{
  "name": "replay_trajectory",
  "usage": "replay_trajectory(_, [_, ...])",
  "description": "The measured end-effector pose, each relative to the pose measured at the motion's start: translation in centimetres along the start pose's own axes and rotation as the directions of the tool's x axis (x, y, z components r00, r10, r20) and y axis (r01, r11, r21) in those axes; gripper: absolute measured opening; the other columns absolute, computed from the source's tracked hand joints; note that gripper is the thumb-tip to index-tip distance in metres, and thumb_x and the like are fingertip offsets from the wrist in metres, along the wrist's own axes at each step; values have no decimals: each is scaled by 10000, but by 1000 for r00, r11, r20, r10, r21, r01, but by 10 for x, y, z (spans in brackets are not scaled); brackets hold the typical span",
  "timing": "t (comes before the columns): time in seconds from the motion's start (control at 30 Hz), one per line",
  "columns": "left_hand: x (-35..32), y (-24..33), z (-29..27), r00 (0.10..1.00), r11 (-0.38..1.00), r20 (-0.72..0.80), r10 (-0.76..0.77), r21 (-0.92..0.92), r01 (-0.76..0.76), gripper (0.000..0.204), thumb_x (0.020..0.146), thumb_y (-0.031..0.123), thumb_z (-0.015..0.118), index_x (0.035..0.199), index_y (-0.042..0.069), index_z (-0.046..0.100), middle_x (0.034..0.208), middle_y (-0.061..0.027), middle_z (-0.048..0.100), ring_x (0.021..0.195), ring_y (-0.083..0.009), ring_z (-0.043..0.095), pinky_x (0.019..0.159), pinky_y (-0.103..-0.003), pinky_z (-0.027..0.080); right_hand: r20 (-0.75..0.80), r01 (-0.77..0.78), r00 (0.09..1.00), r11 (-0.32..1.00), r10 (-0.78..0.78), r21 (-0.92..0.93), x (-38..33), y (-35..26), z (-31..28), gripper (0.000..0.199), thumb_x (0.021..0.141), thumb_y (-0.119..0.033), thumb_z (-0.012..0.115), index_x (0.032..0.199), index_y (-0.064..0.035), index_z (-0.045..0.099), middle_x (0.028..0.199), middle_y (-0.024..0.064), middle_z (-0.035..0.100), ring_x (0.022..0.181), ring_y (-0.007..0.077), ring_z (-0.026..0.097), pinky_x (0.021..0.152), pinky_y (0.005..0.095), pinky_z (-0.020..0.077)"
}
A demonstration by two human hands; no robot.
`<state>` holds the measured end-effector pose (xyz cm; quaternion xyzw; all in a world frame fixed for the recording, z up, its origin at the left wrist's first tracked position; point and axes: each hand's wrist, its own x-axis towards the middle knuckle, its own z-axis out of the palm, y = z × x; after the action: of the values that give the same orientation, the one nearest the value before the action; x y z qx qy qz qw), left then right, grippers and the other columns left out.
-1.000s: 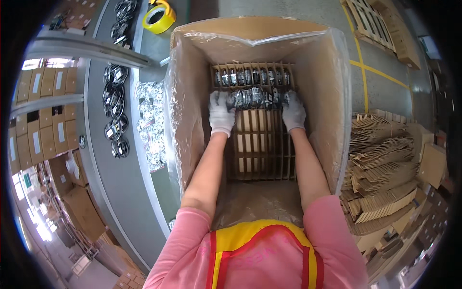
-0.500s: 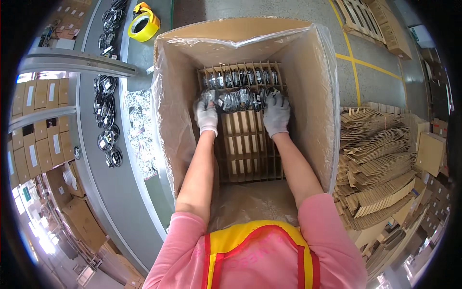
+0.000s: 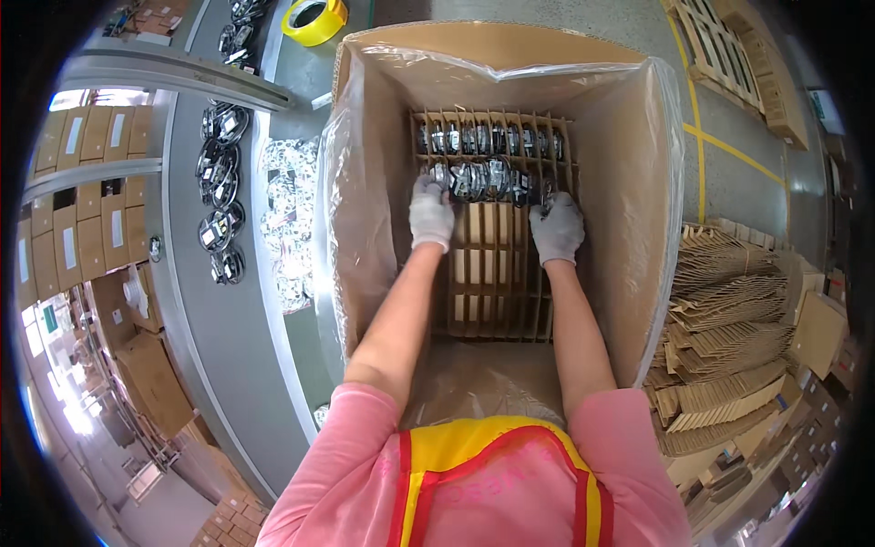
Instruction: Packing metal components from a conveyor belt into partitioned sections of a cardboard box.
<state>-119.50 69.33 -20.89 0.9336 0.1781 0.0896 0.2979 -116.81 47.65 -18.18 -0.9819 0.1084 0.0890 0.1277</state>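
A large cardboard box (image 3: pixel 497 44) lined with clear plastic stands in front of me. Inside it is a cardboard divider grid (image 3: pixel 497 273). Its far rows hold several bagged metal parts (image 3: pixel 483 137). Both my hands wear grey gloves and reach down into the box. My left hand (image 3: pixel 430 211) rests on the left end of the second row of parts (image 3: pixel 478 178), fingers curled on a bagged part. My right hand (image 3: pixel 556 228) is at the right end of that row, closed around a part there.
A grey workbench (image 3: pixel 219 301) on the left carries black round parts (image 3: pixel 221 187) and a pile of bagged parts (image 3: pixel 287 219). A yellow tape roll (image 3: pixel 314 18) lies beyond the box. Folded cardboard dividers (image 3: pixel 729 301) are stacked at right. Shelves of cartons (image 3: pixel 77 201) stand far left.
The view has shifted slightly. Both hands stayed on the second row of parts, moving a little apart toward its ends.
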Motion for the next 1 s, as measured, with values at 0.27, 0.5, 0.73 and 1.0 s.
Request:
replay_trajectory(0.27, [12, -16, 8, 976, 954, 11, -216, -210, 214, 115, 811, 108, 637, 907, 48, 656, 933, -182, 643, 891, -378, 615, 813, -424, 481, -103, 104, 992, 960, -79, 260, 26, 9, 8, 362, 767, -280, 652, 1068, -103, 559, 986, 168, 637, 942, 372, 605, 808, 478, 488])
replay_trajectory(0.5, [4, 7, -5, 992, 998, -120, 25, 67, -17, 489, 753, 129, 672, 1216, 143, 517, 1327, -147, 467, 1073, -382, 554, 877, -452, 474, -179, 211, 966, 969, -186, 131, 11, 24, 17, 385, 821, -229, 599, 1175, -127, 489, 893, 192, 661, 790, 408, 633, 690, 515, 500])
replay_trajectory(0.73, [-1, 30, 8, 987, 990, 84, 136, 20, -138, 427, 675, 23, 687, 1074, 98, 554, 1198, -124, 502, 1116, -360, 492, 880, -444, 468, -31, -190, 980, 972, 196, 135, 20, 34, 16, 425, 888, -265, 521, 1271, -111, 418, 889, 250, 654, 813, 444, 627, 730, 544, 480])
replay_trajectory(1.0, [3, 35, 13, 998, 972, 21, -56, -228, 60, 333, 696, 5, 664, 1010, 59, 570, 1151, -167, 540, 995, -372, 550, 896, -428, 456, -208, 79, 976, 996, -67, 46, 11, 14, 6, 437, 838, -241, 573, 1235, -97, 462, 1173, 206, 547, 1027, 400, 572, 817, 483, 494])
